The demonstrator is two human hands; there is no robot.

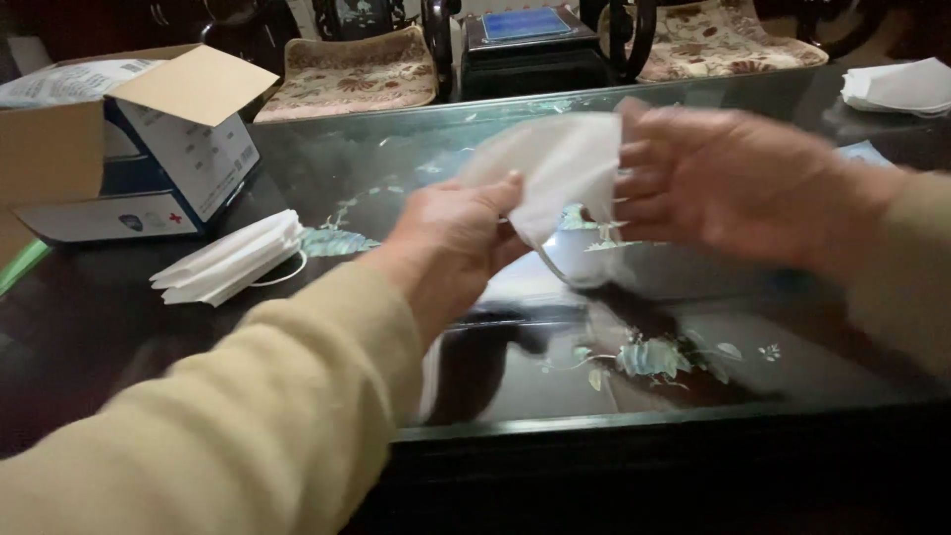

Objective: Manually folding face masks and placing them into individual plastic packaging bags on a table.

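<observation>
The near edge of the dark glass-topped table (614, 421) runs across the bottom of the view, and the stretch of glass just behind it, with its inlaid leaf pattern, lies bare under the forearms in tan sleeves (228, 426).

Above the middle of the table the left hand (451, 243) comes in from the near left. Its fingers are curled and the thumb presses the lower left part of a white folded face mask (555, 168), pinching it. The right hand (728, 183) enters from the right edge, fingers spread fairly wide and blurred; its fingertips meet the mask's right side, though whether they grip it or only touch it I cannot tell. The mask hangs between the two hands, clear of the glass, with an ear loop (560, 267) dangling below it.

Toward the left edge a small stack of white masks (228, 260) lies flat, well apart from the hands. Behind it, at the far left corner, stands an open cardboard box (149, 139) with its flap raised. At the far right corner rests another pile of white masks (897, 87). Beyond the far edge stand cushioned chairs (352, 74).
</observation>
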